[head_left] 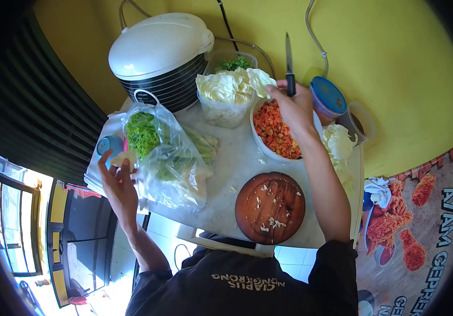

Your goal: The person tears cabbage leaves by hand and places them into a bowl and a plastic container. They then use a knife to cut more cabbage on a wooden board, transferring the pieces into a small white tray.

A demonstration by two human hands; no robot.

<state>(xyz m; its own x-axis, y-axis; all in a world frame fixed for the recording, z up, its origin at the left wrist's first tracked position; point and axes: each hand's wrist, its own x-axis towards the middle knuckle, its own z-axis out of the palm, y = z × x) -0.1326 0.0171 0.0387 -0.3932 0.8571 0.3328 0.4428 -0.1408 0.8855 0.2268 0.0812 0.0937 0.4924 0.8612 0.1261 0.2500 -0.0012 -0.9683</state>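
Note:
My right hand (297,109) holds a small knife (289,66) by its black handle, the blade pointing up. Its fingers also meet a pale cabbage leaf (261,82) at the edge of a clear tub (225,113) heaped with cabbage. Below that hand is a white bowl (257,145) of chopped red and orange vegetables (276,131). My left hand (119,190) is raised at the table's left side, pinching a pale cabbage piece (126,156) beside a plastic bag (176,176) of green lettuce (142,137). A round wooden board (270,208) with white scraps lies near the front edge.
A white and black rice cooker (163,50) stands at the back left. Another clear tub (217,59) holds greens behind the cabbage. To the right are a blue-lidded tub (329,94), a clear cup (361,120) and more cabbage (338,145). A blue-topped container (109,145) stands left.

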